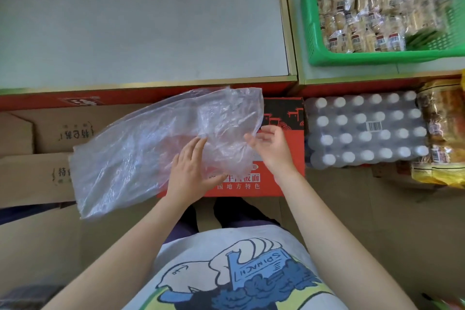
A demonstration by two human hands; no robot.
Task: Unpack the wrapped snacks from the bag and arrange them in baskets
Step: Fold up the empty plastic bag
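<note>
On the far left, brown cardboard boxes printed with dark characters lie flat below the pale grey shelf top with its gold edging. Next along, the clear, crumpled plastic bag spreads limp and flat-looking across those boxes and over the red carton with white lettering in front of me; I cannot make out any snack inside it. My left hand rests on the bag with the fingers straight and close together, palm down, pressing the film against the red carton. Just beside it, my right hand is at the bag's right edge, fingers loosely curved and spread; the fingertips touch the film, but I cannot tell whether they pinch it. Below, my grey shirt with a blue cartoon print fills the bottom of the view. Right of the red carton sits a shrink-wrapped pack of white-capped bottles, and beside that a clear bag of golden-brown baked goods. Up on the right shelf stands the green plastic mesh basket, and the clear-wrapped pale biscuit snacks lie packed in rows inside it.
</note>
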